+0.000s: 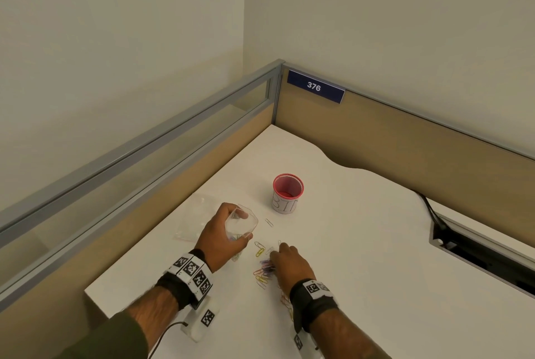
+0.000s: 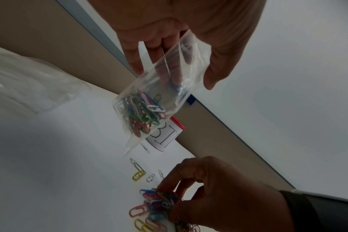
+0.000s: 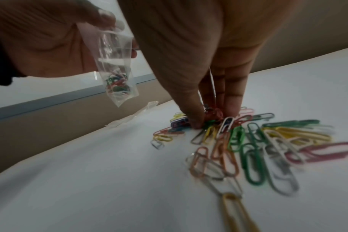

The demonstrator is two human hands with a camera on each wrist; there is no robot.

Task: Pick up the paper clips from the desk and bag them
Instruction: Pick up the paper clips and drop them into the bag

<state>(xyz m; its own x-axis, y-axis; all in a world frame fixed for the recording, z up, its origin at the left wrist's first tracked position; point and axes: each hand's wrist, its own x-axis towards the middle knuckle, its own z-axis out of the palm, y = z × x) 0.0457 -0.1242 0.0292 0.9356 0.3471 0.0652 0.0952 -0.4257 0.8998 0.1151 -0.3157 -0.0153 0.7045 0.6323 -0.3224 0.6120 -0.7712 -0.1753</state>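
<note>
A small clear plastic bag point(image 1: 241, 224) point(image 2: 159, 94) point(image 3: 117, 62) with several coloured paper clips in its bottom hangs above the white desk point(image 1: 362, 257). My left hand point(image 1: 224, 235) point(image 2: 169, 47) grips it by the open mouth. A loose pile of coloured paper clips point(image 1: 264, 270) point(image 2: 155, 207) point(image 3: 258, 141) lies on the desk just right of the bag. My right hand point(image 1: 285, 260) point(image 2: 209, 188) point(image 3: 209, 116) reaches down into the pile. Its thumb and fingertips pinch a small bunch of clips against the desk.
A red mesh cup point(image 1: 288, 193) with a paper label stands behind the clips. A stack of spare clear bags point(image 1: 197, 219) point(image 2: 30, 81) lies at the left. Cubicle partitions close the desk's back and left sides. A cable slot point(image 1: 477, 248) runs along the right.
</note>
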